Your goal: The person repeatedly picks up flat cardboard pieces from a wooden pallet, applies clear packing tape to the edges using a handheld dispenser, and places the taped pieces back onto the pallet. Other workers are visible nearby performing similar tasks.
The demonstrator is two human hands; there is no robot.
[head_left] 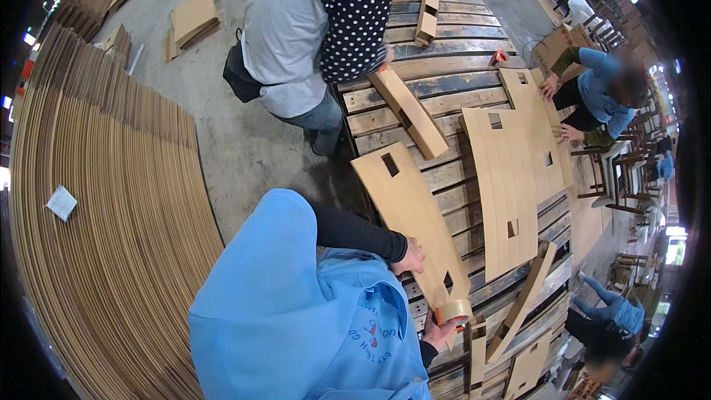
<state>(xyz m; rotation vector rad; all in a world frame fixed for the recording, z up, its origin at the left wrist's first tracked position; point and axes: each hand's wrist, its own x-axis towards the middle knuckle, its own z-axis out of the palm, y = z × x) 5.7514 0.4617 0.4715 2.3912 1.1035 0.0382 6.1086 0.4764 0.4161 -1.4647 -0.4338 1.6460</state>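
My left hand (409, 258) holds the near edge of a long brown cardboard piece (411, 204) lying on the slatted wooden table. The piece has a square cutout near its far-left end and a smaller cutout near my right hand. My right hand (441, 329) is closed around an orange tape dispenser (438, 317). A wide roll of tan tape (454, 310) sits in it, over the end of the cardboard piece. Part of the dispenser is hidden by my fingers.
Large cut cardboard sheets (500, 185) and folded cardboard strips (522, 300) lie across the wooden slats (452, 48). A co-worker (311, 30) stands left by a folded cardboard box (409, 112); another (603, 89) works opposite. A tall cardboard stack (111, 215) rises behind me.
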